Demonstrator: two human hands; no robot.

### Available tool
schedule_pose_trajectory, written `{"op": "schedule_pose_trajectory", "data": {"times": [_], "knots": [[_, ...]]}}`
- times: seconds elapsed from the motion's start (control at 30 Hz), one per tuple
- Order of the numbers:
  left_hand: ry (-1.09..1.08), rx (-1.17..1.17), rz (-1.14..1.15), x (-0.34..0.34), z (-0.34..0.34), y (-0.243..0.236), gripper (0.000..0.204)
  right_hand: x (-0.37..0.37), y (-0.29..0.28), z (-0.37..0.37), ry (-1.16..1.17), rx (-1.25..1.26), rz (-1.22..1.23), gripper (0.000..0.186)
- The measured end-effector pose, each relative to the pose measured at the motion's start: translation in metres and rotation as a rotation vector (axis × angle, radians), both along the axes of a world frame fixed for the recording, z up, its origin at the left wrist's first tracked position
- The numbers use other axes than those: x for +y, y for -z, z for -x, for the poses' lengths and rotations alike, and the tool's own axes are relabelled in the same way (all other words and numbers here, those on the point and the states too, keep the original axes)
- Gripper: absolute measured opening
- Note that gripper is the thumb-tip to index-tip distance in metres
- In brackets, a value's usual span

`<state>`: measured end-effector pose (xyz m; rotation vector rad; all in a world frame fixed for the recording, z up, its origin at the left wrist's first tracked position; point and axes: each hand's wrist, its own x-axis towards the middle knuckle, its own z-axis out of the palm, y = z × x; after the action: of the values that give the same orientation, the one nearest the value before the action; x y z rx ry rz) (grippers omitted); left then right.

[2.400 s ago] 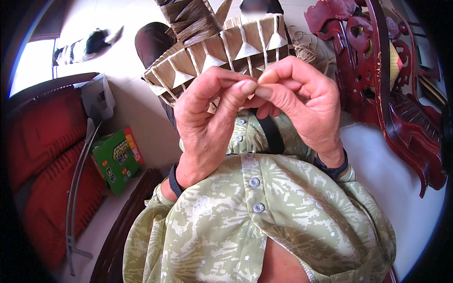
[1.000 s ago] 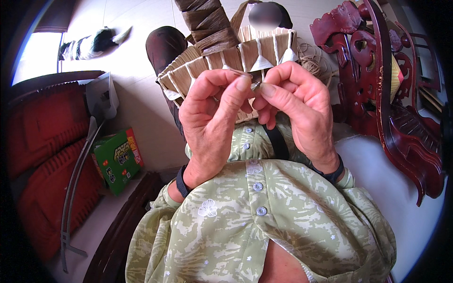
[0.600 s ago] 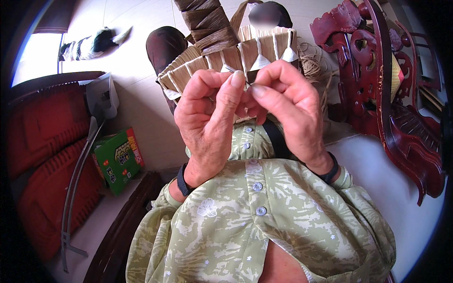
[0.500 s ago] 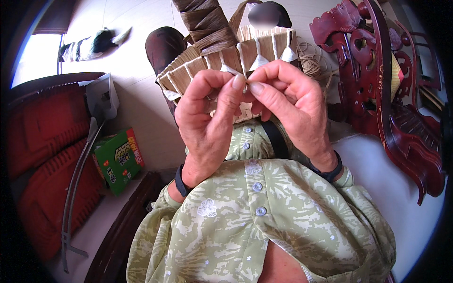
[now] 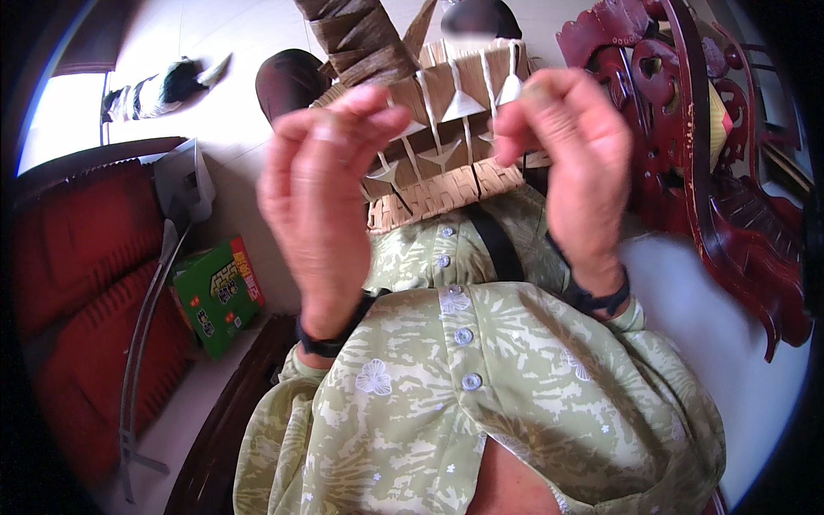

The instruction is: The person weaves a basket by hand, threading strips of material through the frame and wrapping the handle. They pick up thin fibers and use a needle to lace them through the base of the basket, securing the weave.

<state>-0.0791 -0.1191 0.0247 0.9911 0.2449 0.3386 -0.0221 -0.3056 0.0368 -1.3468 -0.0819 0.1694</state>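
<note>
A woven basket piece (image 5: 446,184) of brown strips with pale triangular folds rests on my lap in front of my green flowered shirt. My left hand (image 5: 318,197) is raised at its left side, blurred, with the fingers stretched toward the weave; I cannot make out anything in it. To the right, my right hand (image 5: 566,163) is curled, its fingertips pinched by the top of a pale strip (image 5: 512,81) of the weave. The two hands are apart. Both wrists carry dark bands.
A carved dark red wooden chair (image 5: 730,189) stands close on the right. At the left are red cushions (image 5: 77,283), a green box (image 5: 219,292) on the pale floor and a grey metal bar (image 5: 142,335). A stack of brown woven strips (image 5: 356,39) rises beyond the basket.
My hands were pressed together, pinching something small over the weave. They have now pulled apart, left hand to the left and right hand to the right.
</note>
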Motion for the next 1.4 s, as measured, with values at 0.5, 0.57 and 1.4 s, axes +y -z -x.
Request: {"op": "schedule_pose_trajectory", "data": {"times": [0.5, 0.57, 1.4], "knots": [[0.513, 0.426, -0.503, 0.01, 0.067, 0.005, 0.02, -0.061, 0.034, 0.044, -0.249, -0.034, 0.808, 0.01], [0.649, 0.511, -0.555, -0.006, 0.051, 0.013, 0.031, -0.054, 0.038, 0.049, -0.16, -0.172, 0.926, 0.011], [0.602, 0.354, -1.084, -0.046, 0.014, 0.04, 0.016, -0.039, 0.04, 0.024, -0.381, -0.249, 0.895, 0.013]]}}
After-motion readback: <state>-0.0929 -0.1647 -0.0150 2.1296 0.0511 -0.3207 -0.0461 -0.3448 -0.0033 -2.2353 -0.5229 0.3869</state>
